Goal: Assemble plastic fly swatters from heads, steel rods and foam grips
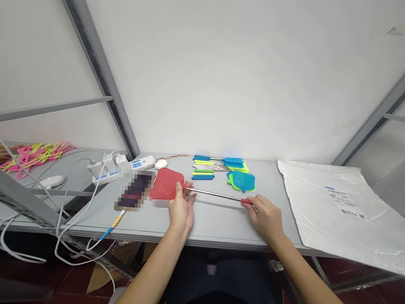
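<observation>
A red fly swatter [167,184] with a thin metal rod spans the space between my two hands above the grey shelf. My left hand [181,207] is closed around the neck, where the perforated red head meets the rod. At the other end, my right hand [266,216] wraps around the red handle, hiding most of it. Behind the rod lie blue, green and yellow handles [203,177] and several loose metal rods. Blue and green swatter heads [243,181] rest beside them, near finished-looking swatters with a blue head [233,161].
A pixelated phone [134,191] with a cable lies left of the red head. Power strips [143,162] and white cables crowd the left, by a metal post. Pink and yellow strands [39,154] lie farther left near another person's hand. A white plastic mailer [343,213] covers the right.
</observation>
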`<state>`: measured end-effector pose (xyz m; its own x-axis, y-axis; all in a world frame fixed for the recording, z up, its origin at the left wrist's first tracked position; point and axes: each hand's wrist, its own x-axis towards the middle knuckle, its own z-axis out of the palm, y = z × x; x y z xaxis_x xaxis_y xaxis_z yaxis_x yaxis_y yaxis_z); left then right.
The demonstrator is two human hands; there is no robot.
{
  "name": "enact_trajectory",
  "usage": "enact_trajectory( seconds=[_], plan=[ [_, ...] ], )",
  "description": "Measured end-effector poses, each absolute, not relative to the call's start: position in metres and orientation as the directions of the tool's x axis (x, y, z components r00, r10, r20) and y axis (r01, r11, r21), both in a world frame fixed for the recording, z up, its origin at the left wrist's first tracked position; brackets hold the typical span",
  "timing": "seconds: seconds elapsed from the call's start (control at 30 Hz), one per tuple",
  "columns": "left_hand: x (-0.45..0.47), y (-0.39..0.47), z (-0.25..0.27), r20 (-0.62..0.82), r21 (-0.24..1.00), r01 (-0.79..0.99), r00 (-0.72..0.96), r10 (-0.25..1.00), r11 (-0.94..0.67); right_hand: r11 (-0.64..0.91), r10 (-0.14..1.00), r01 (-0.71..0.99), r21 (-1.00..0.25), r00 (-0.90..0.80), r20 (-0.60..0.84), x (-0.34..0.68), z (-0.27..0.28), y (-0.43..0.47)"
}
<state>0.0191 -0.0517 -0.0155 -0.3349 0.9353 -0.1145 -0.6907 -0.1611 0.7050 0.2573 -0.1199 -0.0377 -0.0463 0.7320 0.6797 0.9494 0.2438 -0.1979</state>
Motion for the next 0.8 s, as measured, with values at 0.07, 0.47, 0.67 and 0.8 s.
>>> enact_trajectory(
  seconds=[0.07,0.47,0.67,0.8],
  plan=[
    [0.025,-0.056,-0.015,-0.118,0.717,-0.68,-0.338,0.934,-0.155,0.246,0.734,0.948,-0.2,-0.047,0.678,0.254,-0.037,-0.121],
    [0.062,-0.093,-0.018,-0.116,0.791,-0.608,-0.03,0.993,0.074,0.385,0.805,0.876,-0.291,-0.165,0.57,0.22,-0.043,-0.121],
    [0.055,-0.068,-0.024,-0.191,0.696,-0.694,0.065,0.979,0.182,0.38,0.837,0.844,-0.379,-0.14,0.529,0.222,-0.044,-0.119],
    [0.05,-0.06,-0.028,-0.195,0.683,-0.705,0.076,0.978,0.191,0.359,0.841,0.857,-0.37,-0.124,0.527,0.222,-0.045,-0.12]
  ],
)
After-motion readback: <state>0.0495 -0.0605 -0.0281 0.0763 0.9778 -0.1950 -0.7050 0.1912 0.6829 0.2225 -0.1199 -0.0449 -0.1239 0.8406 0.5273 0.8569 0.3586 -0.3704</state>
